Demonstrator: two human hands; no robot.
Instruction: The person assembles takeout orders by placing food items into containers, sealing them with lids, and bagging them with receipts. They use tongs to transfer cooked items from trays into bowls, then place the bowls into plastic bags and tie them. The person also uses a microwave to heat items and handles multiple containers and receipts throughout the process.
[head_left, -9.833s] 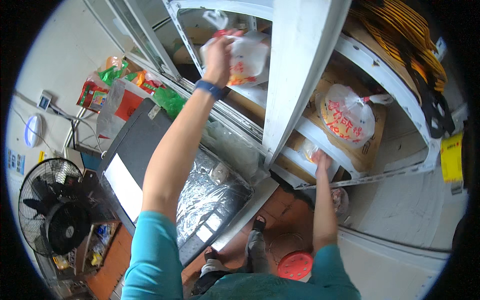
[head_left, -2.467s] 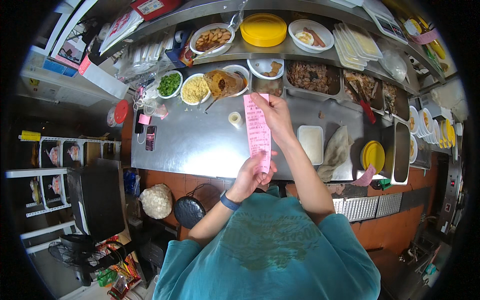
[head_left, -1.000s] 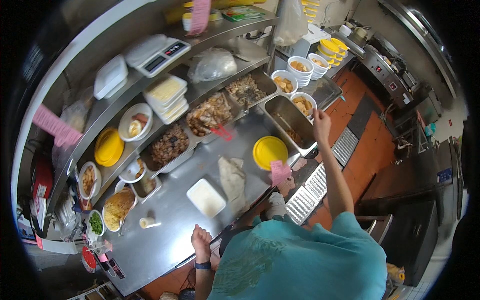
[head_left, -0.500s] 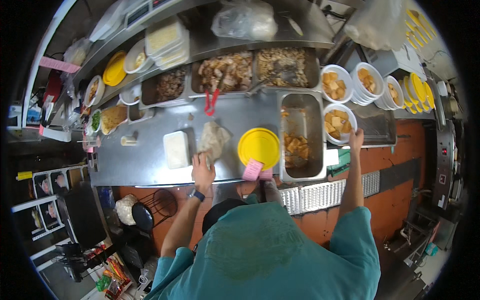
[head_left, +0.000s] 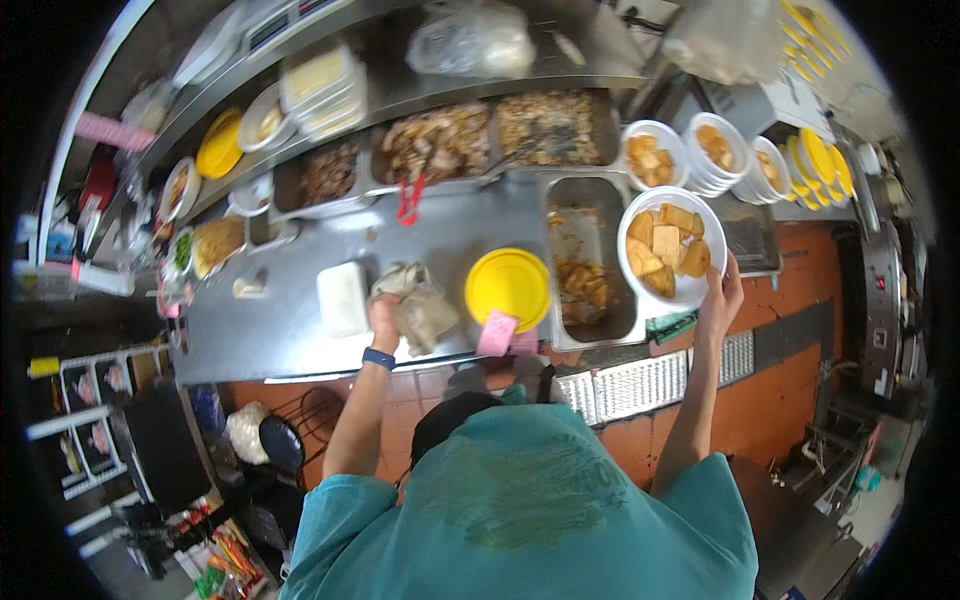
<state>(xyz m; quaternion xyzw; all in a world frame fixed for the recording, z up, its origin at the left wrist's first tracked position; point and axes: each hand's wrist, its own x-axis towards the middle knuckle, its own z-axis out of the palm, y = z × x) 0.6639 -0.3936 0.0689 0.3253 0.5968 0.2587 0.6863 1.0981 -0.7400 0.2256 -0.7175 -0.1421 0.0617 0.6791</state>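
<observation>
My right hand (head_left: pixel 722 292) grips the right rim of a round white tub (head_left: pixel 636 213), raised above the counter and holding golden-brown chunks (head_left: pixel 666 243). My left hand (head_left: pixel 384 320) is closed on a crumpled beige cloth (head_left: pixel 428 312) near the counter's front edge. Left of the cloth lies a white rectangular container (head_left: pixel 342 300). A round yellow lid (head_left: pixel 508 288) rests to its right, with pink paper slips (head_left: pixel 497 334) at its front edge. Beside the raised tub is a deep steel pan (head_left: pixel 551 270) with some brown food at its bottom.
Steel pans of chopped food (head_left: pixel 435 143) line the counter's back, with red-handled tongs (head_left: pixel 410 200) leaning out. More filled white tubs (head_left: pixel 655 153) stand at the back right, near yellow lids (head_left: pixel 817 165). Overhead, a shelf (head_left: pixel 400 92) carries plastic bags and containers.
My right hand has lifted the white tub off its place and brought it up and slightly left. The left hand has gone from resting by the cloth to gripping and bunching it.
</observation>
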